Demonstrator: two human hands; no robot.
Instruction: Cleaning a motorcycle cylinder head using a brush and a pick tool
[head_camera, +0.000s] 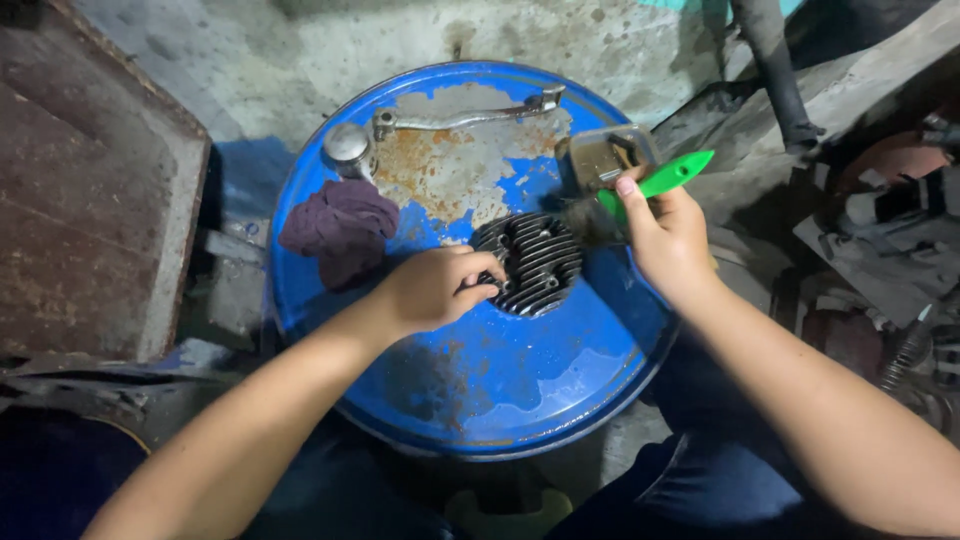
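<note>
Our left hand is closed on the near-left rim of the finned head, fingers curled into the fins and pinning it flat on the drum top. Our right hand is wrapped shut around the green handle of a brush, whose dark bristles touch the head's far-right edge; the handle tip points up and right, past the drum's rim. The head lies a little right of the drum's centre, with bare blue metal on its near side all the way to the near rim, so we have open room there. Just beyond the bristles, a small tray sits at the far-right edge of the drum, nearly touching the brush. To the left of the head, a purple rag lies bunched, apart from our left hand. At the far side a lever stretches left to right over the rusty patch, with a round metal cap at its left end, close to the rim. Off the drum, a rusty box stands to the left, and scrap parts crowd the right.
</note>
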